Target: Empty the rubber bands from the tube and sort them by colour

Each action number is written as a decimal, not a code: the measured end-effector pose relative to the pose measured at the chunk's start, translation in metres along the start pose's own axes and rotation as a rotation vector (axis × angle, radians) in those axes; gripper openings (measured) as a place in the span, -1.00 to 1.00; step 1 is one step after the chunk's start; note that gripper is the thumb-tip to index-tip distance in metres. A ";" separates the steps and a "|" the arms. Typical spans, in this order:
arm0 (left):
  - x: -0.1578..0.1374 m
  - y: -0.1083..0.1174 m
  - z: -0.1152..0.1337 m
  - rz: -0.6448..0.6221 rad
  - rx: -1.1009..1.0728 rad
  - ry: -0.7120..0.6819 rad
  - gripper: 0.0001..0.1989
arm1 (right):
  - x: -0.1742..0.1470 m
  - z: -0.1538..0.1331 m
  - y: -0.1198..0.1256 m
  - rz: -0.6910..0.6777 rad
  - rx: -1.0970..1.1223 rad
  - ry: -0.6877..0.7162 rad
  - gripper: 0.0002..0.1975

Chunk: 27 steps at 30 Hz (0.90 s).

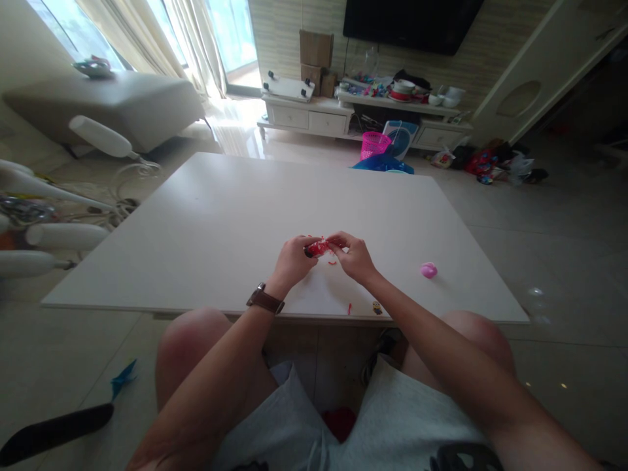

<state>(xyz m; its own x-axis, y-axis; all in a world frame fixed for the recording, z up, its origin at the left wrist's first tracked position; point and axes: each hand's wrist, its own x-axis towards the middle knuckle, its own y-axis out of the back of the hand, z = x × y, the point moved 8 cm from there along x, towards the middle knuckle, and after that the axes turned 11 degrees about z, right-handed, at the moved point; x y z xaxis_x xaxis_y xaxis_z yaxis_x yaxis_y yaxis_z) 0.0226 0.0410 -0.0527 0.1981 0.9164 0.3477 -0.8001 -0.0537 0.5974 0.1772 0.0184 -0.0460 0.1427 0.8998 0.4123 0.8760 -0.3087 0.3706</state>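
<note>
Nearest, pale grey shorts (275, 422) and bent knees sit at the near edge of the white table (245, 216), with both forearms reaching in over that edge. On the table just inside it lie a small red strip (350, 309) and, to its right, a tiny yellow-and-blue figure (377, 308). A dark-strapped watch (265, 299) circles the left wrist.

A little farther in, the left hand (293, 258) is curled closed, knuckles up, around a crinkled red packet (318, 248), whose dark end shows by the thumb. From the right, the right hand (356, 256) angles in with bent fingers, thumb and fingertips pinched together at the packet's right end. Any print on the packet is too small to read. A red scrap (332, 263) lies between the hands, below the packet.

Well to the right, near the slanting right edge, sits a pink object (428, 270). Past the hands, a broad stretch of tabletop runs to the far edge. Beyond stand a pink basket (375, 144), a white cabinet (328, 123) and a wall-mounted television (412, 23).
</note>
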 end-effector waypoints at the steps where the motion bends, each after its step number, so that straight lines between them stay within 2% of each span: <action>1: 0.000 0.000 -0.001 0.006 0.004 0.006 -0.55 | 0.000 -0.002 -0.001 -0.016 0.001 0.014 -0.88; 5: 0.000 0.000 0.000 0.006 0.037 -0.022 -0.54 | 0.002 -0.001 0.002 0.035 0.022 0.023 -0.96; 9: -0.002 -0.001 0.007 -0.001 0.046 -0.072 -0.55 | 0.002 0.007 0.007 0.123 0.061 -0.060 -0.85; 13: -0.001 -0.002 0.007 0.011 0.019 -0.052 -0.53 | 0.000 0.008 0.006 0.131 0.125 -0.096 -0.82; 17: 0.000 -0.002 0.003 0.016 -0.025 0.003 -0.52 | -0.004 -0.004 0.003 0.070 0.029 0.015 -0.92; 21: 0.001 0.000 0.002 0.035 -0.058 0.031 -0.51 | -0.008 -0.013 -0.002 0.010 -0.153 0.124 -0.82; 27: -0.001 0.004 0.007 0.054 -0.060 -0.003 -0.64 | -0.015 -0.017 -0.016 -0.202 -0.278 0.150 -0.72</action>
<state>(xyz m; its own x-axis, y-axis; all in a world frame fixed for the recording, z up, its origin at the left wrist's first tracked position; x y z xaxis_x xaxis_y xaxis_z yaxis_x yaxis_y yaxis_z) 0.0231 0.0369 -0.0450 0.1553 0.9117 0.3804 -0.8421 -0.0791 0.5335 0.1534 0.0039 -0.0437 -0.1077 0.9022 0.4177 0.7183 -0.2199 0.6601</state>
